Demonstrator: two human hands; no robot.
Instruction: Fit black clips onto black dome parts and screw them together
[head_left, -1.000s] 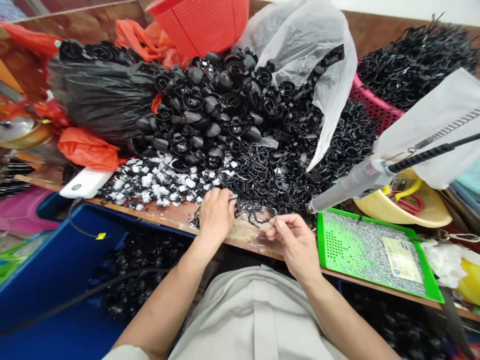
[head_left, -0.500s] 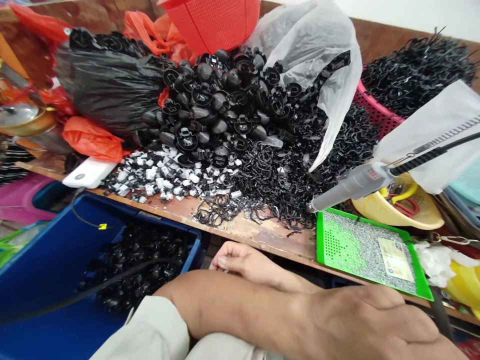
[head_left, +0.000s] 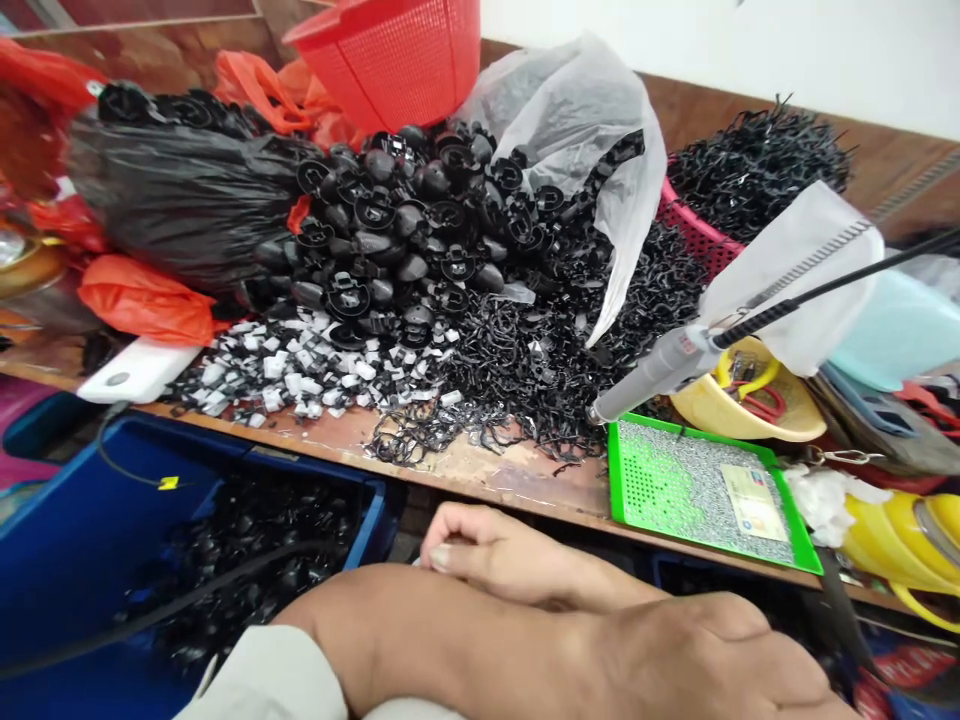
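My left forearm lies across the bottom of the view, bare below a pale sleeve point(head_left: 262, 680). At its end, my left hand point(head_left: 720, 650) shows its back and bent knuckles; the fingertips are out of sight. Just beyond that forearm is my right hand point(head_left: 487, 548), pointing left with fingers curled and thumb against them. Whatever is inside those fingers, if anything, cannot be made out. Both hands are in front of the wooden table edge point(head_left: 480, 485). Nearest on the table is a green perforated tray point(head_left: 616, 470) of small silvery pieces with a card point(head_left: 754, 503) on them.
A grey electric screwdriver point(head_left: 660, 372) hangs from a spring above the tray. Black domed parts point(head_left: 412, 220), white-and-black pieces point(head_left: 300, 365) and thin black strips point(head_left: 517, 350) are heaped behind. A blue bin point(head_left: 67, 560) stands left; a yellow bowl point(head_left: 795, 415) sits right.
The whole view has shifted, so the table and its things appear farther left. My arms keep the same crossed pose, the right hand still curled.
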